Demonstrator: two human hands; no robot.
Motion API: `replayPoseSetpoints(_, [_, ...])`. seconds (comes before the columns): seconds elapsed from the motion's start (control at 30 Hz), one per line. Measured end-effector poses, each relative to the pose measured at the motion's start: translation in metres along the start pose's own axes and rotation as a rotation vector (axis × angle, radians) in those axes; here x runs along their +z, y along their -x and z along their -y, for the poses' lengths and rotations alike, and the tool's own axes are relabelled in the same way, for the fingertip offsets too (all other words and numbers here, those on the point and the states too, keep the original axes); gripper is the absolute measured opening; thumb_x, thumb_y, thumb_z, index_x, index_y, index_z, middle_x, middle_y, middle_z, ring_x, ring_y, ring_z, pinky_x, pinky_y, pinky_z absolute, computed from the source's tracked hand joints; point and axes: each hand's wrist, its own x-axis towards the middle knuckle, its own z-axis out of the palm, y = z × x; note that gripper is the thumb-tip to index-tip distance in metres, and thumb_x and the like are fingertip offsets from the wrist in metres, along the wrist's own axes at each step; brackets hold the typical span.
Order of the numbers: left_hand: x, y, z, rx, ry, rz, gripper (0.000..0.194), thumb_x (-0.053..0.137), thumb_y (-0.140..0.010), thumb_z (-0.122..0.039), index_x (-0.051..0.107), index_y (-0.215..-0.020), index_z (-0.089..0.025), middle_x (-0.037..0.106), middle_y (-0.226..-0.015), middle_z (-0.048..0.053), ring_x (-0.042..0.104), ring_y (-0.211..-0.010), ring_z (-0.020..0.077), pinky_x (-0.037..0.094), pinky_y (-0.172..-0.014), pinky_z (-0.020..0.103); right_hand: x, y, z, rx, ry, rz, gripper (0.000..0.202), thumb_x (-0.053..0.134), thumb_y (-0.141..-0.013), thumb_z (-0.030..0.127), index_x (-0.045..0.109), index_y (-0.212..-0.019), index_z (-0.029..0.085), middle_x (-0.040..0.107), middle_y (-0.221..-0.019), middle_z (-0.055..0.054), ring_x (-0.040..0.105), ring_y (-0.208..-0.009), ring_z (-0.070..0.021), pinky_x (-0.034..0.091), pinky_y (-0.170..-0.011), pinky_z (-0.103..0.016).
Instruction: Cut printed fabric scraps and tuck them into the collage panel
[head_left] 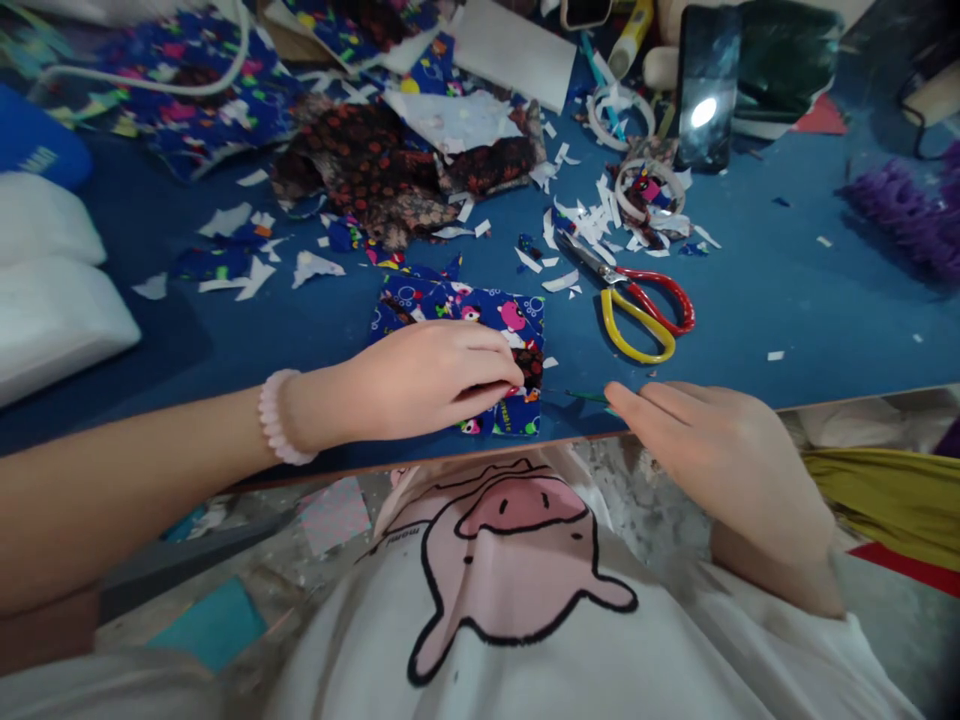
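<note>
A blue patterned rectangular piece [513, 318] with cartoon figures lies near the table's front edge. A dark flowered strip [531, 366] crosses its right side. My left hand [439, 380], with a pale bead bracelet at the wrist, lies over the piece, thumb and fingers closed at its right part. What the fingertips pinch there is partly hidden. Just to the right, my right hand [697, 450] is closed around a thin green tool [586, 397], whose slender tip points at the piece. Beyond it lie scissors [616, 280] with one red and one yellow handle, blades apart from both hands.
Fabric scraps [360, 165] and white paper offcuts litter the back of the blue table [757, 300]. Tape rolls [651, 190] and a phone [705, 88] stand at the back right. White packs [56, 290] sit at left, a purple fuzzy thing [907, 210] at right.
</note>
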Motion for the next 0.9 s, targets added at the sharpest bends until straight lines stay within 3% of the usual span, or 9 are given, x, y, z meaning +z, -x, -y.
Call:
replayPoseSetpoints(0.3, [-0.001, -0.003, -0.006, -0.088, 0.019, 0.059, 0.03, 0.044, -0.104, -0.025, 0.073, -0.103, -0.016, 0.074, -0.102, 0.005, 0.069, -0.095, 0.0165, 0.053, -0.087, 0.027, 0.005, -0.005, -0.019, -0.121, -0.031, -0.029, 0.023, 0.044, -0.098, 0.004, 0.064, -0.108, 0.008, 0.06, -0.071, -0.001, 0.055, -0.06, -0.0147, 0.036, -0.055, -0.03])
replayPoseSetpoints(0.47, [0.003, -0.002, -0.008, 0.01, -0.1, 0.068, 0.027, 0.047, -0.104, -0.027, 0.072, -0.106, -0.017, 0.072, -0.102, 0.007, 0.068, -0.095, 0.0192, 0.053, -0.085, 0.031, 0.01, -0.004, -0.021, -0.115, -0.035, -0.052, 0.022, 0.046, -0.098, 0.005, 0.065, -0.108, 0.007, 0.06, -0.07, -0.002, 0.054, -0.059, -0.0148, 0.035, -0.054, -0.031])
replayPoseSetpoints(0.7, [0.0, -0.003, -0.004, 0.149, -0.219, 0.041, 0.033, 0.041, -0.104, -0.018, 0.074, -0.1, -0.017, 0.072, -0.09, 0.005, 0.065, -0.079, 0.016, 0.046, -0.069, 0.028, 0.011, -0.003, -0.022, -0.098, -0.058, -0.043, 0.02, 0.048, -0.101, 0.011, 0.067, -0.108, 0.009, 0.064, -0.071, -0.002, 0.057, -0.06, -0.0143, 0.037, -0.054, -0.03])
replayPoseSetpoints(0.9, [-0.003, -0.004, 0.004, 0.139, -0.057, 0.048, 0.027, 0.048, -0.103, -0.021, 0.074, -0.103, -0.02, 0.073, -0.096, 0.006, 0.066, -0.085, 0.0151, 0.048, -0.075, 0.027, 0.016, -0.003, -0.026, -0.068, -0.072, -0.08, 0.02, 0.046, -0.104, 0.016, 0.066, -0.102, 0.012, 0.066, -0.074, -0.003, 0.057, -0.059, -0.0138, 0.037, -0.053, -0.03])
